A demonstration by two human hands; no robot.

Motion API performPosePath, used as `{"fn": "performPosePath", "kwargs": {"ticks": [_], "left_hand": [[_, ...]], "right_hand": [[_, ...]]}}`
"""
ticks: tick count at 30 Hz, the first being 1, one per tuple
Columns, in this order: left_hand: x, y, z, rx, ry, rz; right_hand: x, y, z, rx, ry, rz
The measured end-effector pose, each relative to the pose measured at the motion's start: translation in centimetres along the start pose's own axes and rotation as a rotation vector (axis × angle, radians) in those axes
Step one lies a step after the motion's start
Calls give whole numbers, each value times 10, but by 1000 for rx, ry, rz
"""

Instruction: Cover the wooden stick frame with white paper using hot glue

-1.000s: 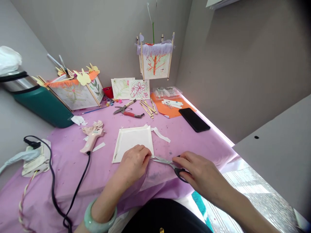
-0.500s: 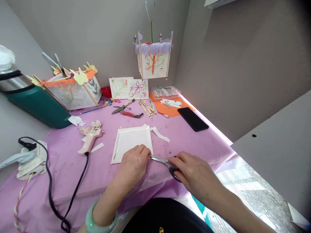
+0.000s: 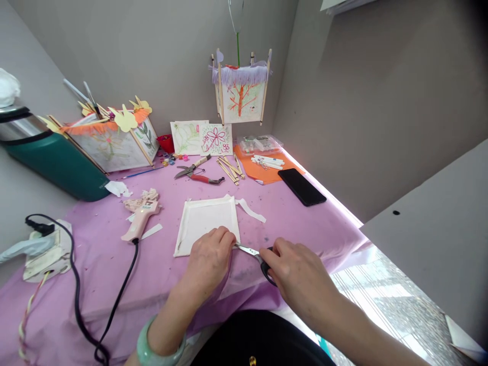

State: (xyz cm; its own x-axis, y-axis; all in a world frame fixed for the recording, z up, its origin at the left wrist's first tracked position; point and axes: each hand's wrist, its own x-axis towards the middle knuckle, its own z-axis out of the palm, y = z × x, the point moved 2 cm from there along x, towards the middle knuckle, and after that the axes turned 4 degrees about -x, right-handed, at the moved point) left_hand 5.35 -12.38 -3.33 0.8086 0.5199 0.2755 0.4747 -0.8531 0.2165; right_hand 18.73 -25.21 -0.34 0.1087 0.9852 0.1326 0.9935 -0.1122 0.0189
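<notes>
A square white canvas frame (image 3: 208, 218) lies back side up on the table, its raised borders showing. My left hand (image 3: 213, 259) is closed at the frame's lower right corner, pinching the edge there; the fingertips are partly hidden. In my right hand (image 3: 299, 269) are scissors with black handles (image 3: 250, 250), their blades pointing left. The blade tips meet the corner beside my left fingers, and whether they touch the cloth I cannot tell. A curled white strip (image 3: 251, 210) lies just off the frame's upper right side.
On the purple tablecloth (image 3: 122, 279) stand a pink glue gun (image 3: 142, 221) with its black cord, red-handled pruners (image 3: 198, 174), wooden sticks (image 3: 230, 169) and a black phone (image 3: 302, 187). A green bottle (image 3: 57, 157) leans at left beside a decorated paper lantern (image 3: 114, 147). Another lantern (image 3: 244, 99) hangs at the back.
My right hand has shifted slightly left, and the scissors' handles have come closer to my left hand. The left hand and the frame stay nearly in place.
</notes>
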Motion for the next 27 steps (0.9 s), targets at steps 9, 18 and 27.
{"fn": "performPosePath", "kwargs": {"ticks": [9,18,27], "left_hand": [[-8,-15,-17,-352,196,-162],[-22,6,-9,-76,152,110],[-17,19,1,61,43,39]], "right_hand": [[0,25,2,139,52,85],[23,67,25,115,13,142],[27,75,15,148,-47,86]]}}
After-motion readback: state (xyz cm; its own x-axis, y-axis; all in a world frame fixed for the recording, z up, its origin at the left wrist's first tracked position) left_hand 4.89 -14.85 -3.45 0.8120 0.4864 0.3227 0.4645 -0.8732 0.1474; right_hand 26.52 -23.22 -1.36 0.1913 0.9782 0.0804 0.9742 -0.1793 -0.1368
